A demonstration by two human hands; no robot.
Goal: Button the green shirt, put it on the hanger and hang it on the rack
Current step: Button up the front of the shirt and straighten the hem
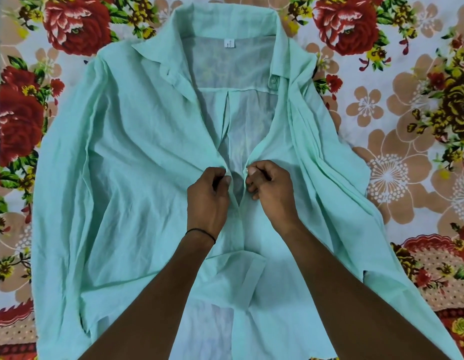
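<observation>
The pale green shirt (137,157) lies flat and front-up on a flowered bedsheet, collar at the far end, its front gaping open from the collar down to my hands. My left hand (208,197) pinches the left front edge at mid-chest. My right hand (271,190) pinches the right front edge just beside it, with a narrow gap between the two edges. One green button (273,81) shows near the collar on the right placket. Below my hands the front panels overlap and fold loosely. No hanger or rack is in view.
The floral bedsheet (397,120) with red roses and beige flowers spreads under and around the shirt on all sides. A white size label (228,43) sits inside the collar. A thin black band circles my left wrist (201,233).
</observation>
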